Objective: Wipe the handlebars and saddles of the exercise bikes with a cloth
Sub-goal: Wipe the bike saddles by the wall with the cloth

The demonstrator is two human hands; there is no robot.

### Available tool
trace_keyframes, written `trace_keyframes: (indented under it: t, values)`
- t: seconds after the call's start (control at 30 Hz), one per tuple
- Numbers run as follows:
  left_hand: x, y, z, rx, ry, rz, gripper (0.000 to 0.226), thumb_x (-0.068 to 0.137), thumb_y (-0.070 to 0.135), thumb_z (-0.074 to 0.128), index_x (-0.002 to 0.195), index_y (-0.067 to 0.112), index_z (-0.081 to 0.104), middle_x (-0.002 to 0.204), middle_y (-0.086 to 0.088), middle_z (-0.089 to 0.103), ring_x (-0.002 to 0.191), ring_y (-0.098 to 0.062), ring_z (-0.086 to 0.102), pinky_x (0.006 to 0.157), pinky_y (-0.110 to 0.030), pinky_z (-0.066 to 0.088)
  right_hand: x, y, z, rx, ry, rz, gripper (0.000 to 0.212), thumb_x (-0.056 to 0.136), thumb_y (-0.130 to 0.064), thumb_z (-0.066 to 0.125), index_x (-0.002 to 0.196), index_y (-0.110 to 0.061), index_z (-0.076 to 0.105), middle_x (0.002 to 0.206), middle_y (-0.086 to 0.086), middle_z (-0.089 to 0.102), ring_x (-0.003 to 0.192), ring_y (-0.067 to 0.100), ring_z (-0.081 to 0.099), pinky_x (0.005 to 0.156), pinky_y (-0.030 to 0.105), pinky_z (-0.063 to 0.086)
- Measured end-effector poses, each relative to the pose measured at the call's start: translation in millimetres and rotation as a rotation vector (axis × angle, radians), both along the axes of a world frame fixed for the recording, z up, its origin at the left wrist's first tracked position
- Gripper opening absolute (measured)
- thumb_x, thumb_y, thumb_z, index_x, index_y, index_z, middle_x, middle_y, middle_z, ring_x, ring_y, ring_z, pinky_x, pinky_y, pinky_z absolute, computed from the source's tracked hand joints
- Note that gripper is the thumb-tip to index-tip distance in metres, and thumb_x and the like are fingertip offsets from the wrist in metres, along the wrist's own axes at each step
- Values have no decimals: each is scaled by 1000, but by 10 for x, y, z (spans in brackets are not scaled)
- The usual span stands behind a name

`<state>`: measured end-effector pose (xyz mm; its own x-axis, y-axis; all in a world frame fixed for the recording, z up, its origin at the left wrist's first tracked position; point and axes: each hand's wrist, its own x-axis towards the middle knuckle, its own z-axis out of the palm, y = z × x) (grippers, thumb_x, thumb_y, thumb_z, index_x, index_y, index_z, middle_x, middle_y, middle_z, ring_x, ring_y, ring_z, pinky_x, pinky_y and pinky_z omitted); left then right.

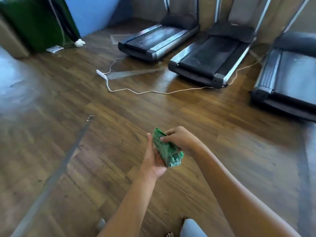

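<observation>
The left hand [154,157] lies flat beneath a folded green cloth [166,149], fingers straight. The right hand [181,138] pinches the cloth's top edge with curled fingers.

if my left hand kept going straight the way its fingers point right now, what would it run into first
Probably nothing nearby. The left hand, cradling the green cloth, points up-frame over bare wooden floor; the white cable lies farther along, then the treadmills. Depth is uncertain.
</observation>
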<state>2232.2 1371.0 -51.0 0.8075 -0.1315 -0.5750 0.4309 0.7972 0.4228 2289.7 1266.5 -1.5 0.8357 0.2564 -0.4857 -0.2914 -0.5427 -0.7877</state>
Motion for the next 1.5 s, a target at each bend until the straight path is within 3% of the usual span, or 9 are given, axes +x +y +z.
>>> trace_keyframes:
  t: [0.2,0.47,0.63,0.83,0.97,1.1,1.3,1.4,1.5]
  values:
    - [868,416,-47,104,-54,165,56,96,47,55,130,4,60,125,-23,65,118,-38,62,90,-49,56,1086,295,-170,-27,-92,9,22,84,-26,79,102,-18,69,97,3,72,90,18,69,79,36,59]
    - [1636,1192,-54,188,139,550,45,78,25,73,116,1,66,105,-21,73,92,-33,72,86,-51,56,2003,1338,-229,29,-152,354,26,82,-33,81,101,-20,69,94,-3,70,87,10,66,79,32,57]
    - [1682,2020,-55,186,128,694,44,82,28,69,118,2,67,112,-21,71,94,-32,72,78,-46,61,2158,2222,-383,568,483,532,45,89,-38,65,124,-9,65,124,17,69,115,27,66,100,40,52]
    - [1554,3264,-114,359,99,984,22,89,13,69,107,0,67,96,-16,73,80,-23,73,70,-36,61,1939,3714,-446,653,838,505,51,95,-48,53,114,-7,75,123,19,68,109,29,69,91,42,55]
    - [1375,4241,-188,577,301,1178,15,82,10,78,87,5,65,83,-14,73,71,-23,72,62,-32,59,1691,4770,-439,646,920,530,36,94,-33,56,104,-5,76,109,16,73,93,25,74,72,34,61]
    - [1143,4978,-73,761,435,1235,12,87,22,75,83,12,68,84,-11,75,80,-26,74,75,-40,61,1469,5629,-404,595,1007,613,32,90,-26,60,112,-7,74,117,15,71,100,26,72,77,36,61]
    - [685,6089,33,741,509,1411,13,91,23,70,85,10,69,87,-13,75,84,-28,74,81,-49,60,1083,6953,-373,503,1117,746,36,93,-25,59,121,-5,69,114,16,72,97,26,73,75,36,62]
    - [482,6702,-31,896,739,1433,28,90,42,65,88,14,71,85,-5,74,82,-21,73,80,-46,59,841,7644,-398,446,1160,812,37,99,-27,55,127,-6,66,119,15,71,99,25,73,73,34,61]
    - [229,7320,-77,1171,1123,1248,52,90,58,53,108,12,72,118,-12,65,115,-29,57,103,-40,41,590,8346,-420,403,1200,920,41,99,-29,53,130,-5,63,123,15,70,104,24,71,85,36,59]
